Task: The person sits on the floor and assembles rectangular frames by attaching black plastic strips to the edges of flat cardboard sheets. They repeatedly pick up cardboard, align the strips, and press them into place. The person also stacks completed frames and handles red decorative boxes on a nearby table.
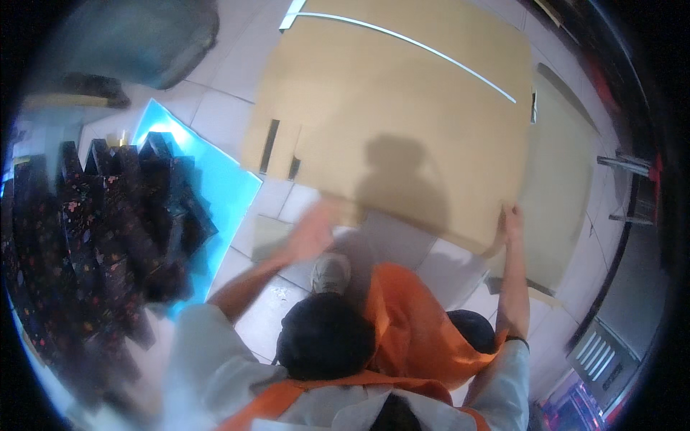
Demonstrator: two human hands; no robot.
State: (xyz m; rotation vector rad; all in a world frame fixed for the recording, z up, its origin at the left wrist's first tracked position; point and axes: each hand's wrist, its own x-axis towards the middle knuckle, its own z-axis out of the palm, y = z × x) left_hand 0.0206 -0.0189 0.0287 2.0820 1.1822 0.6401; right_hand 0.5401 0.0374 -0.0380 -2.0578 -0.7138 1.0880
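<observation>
Large cardboard sheet (pixel 445 129) lies on the tiled floor (pixel 269 309), in front of the squatting wearer.

Right hand (pixel 512 219): at the sheet's near right corner, fingers bent in narrow and holding the cardboard edge. Left hand (pixel 320 230): beside the near left edge, motion-blurred; cannot tell whether its fingers touch the sheet or how wide they stand.

On the sheet: long thin white strip (pixel 424 45) slanting across the far part, with a broader white end piece at the far left corner. Two dark narrow slots near the left edge, one longer (pixel 269 146), one shorter (pixel 295 168). Shadow of head and shoulders falls over the near middle.

Surroundings: right, a second, duller board (pixel 560 172) on the floor, partly hidden behind the first. Left, a heap of dark flower-patterned pieces (pixel 93 223) covering much of a bright blue sheet (pixel 223 187), whose right corner comes close to the cardboard. Far left, a translucent bag-like item (pixel 144 36). Lower right, a grey slotted plastic item (pixel 600 359).

Nearest obstructions: wearer's shoe (pixel 331 273) and orange apron (pixel 417 316), just short of the near edge.
</observation>
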